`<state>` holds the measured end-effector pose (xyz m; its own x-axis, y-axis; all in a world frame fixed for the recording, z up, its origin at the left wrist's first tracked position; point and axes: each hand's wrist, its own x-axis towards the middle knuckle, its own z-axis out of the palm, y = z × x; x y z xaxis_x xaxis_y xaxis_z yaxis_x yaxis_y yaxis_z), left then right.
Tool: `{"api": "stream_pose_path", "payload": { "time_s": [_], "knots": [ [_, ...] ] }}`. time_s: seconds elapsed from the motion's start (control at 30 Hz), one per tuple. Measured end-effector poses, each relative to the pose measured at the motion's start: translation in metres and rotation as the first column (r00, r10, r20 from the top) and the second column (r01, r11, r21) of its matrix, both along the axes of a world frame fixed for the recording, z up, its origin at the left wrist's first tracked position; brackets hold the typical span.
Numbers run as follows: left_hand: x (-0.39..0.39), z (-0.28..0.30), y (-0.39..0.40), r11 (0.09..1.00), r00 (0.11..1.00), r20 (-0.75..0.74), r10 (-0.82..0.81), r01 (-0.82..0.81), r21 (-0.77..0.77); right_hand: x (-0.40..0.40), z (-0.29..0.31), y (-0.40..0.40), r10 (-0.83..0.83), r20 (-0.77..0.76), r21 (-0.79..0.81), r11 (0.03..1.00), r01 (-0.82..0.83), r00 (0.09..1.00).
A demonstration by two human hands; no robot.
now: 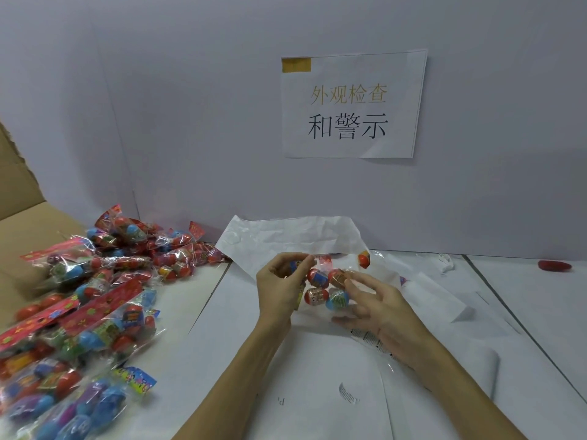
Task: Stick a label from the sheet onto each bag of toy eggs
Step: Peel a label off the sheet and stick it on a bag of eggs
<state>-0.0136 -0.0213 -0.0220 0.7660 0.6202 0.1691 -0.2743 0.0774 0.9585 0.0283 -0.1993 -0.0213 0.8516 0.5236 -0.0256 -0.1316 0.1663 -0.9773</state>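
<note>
Lower left, a heap of filled bags (92,300) crowds the worktop (222,328). Centre frame, left hand (279,287) pinches the bag of toy eggs (327,287); right hand (378,306), fingers spread, cradles it. Label sheet (374,341) underneath; wall notice (352,106) above.

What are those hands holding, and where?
One bag of toy eggs: left hand pinches its top-left edge, right hand supports the right side.
</note>
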Motion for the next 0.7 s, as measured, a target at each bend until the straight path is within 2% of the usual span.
{"api": "stream_pose_path", "payload": {
  "time_s": [0.07, 0.13, 0.23, 0.3, 0.33, 0.43, 0.5, 0.57, 0.63, 0.7],
  "knots": [
    [0.000, 0.001, 0.001, 1.000, 0.999, -0.022, 0.024, -0.025, -0.016, 0.002, -0.003, 0.000, 0.018, 0.008, -0.020, 1.000, -0.018, 1.000],
    [0.000, 0.003, 0.005, 0.999, 0.994, -0.106, -0.024, 0.028, 0.034, 0.006, -0.004, 0.000, -0.036, 0.039, -0.053, 0.998, 0.038, 0.999],
    [-0.001, 0.006, 0.007, 0.951, 0.931, -0.266, -0.251, 0.289, 0.114, 0.012, -0.005, -0.003, 0.008, 0.119, -0.077, 0.997, 0.001, 0.993],
    [-0.002, 0.003, 0.004, 0.902, 0.880, -0.280, -0.384, 0.422, 0.089, 0.012, -0.005, -0.005, 0.045, 0.140, -0.059, 0.998, -0.037, 0.989],
    [-0.002, 0.002, 0.003, 0.897, 0.879, -0.256, -0.403, 0.435, 0.081, 0.011, -0.005, -0.006, 0.045, 0.156, -0.067, 0.997, -0.035, 0.987],
    [-0.002, 0.003, 0.003, 0.938, 0.928, -0.183, -0.325, 0.340, 0.060, 0.011, -0.006, -0.007, -0.015, 0.303, -0.211, 0.974, 0.082, 0.953],
    [-0.002, 0.005, 0.002, 0.954, 0.948, -0.165, -0.273, 0.289, 0.079, 0.011, -0.008, -0.007, -0.050, 0.473, -0.340, 0.911, 0.235, 0.879],
    [-0.002, 0.005, -0.001, 0.971, 0.971, -0.143, -0.189, 0.207, 0.120, 0.009, -0.009, -0.007, -0.100, 0.600, -0.364, 0.849, 0.383, 0.794],
    [-0.003, 0.005, -0.001, 0.983, 0.992, -0.088, -0.093, 0.105, 0.149, 0.007, -0.008, -0.008, -0.115, 0.603, -0.328, 0.866, 0.377, 0.789],
    [-0.005, 0.006, 0.000, 0.988, 0.999, -0.030, -0.041, 0.045, 0.151, 0.005, -0.005, -0.008, -0.097, 0.538, -0.254, 0.928, 0.271, 0.838]
  ]
}}
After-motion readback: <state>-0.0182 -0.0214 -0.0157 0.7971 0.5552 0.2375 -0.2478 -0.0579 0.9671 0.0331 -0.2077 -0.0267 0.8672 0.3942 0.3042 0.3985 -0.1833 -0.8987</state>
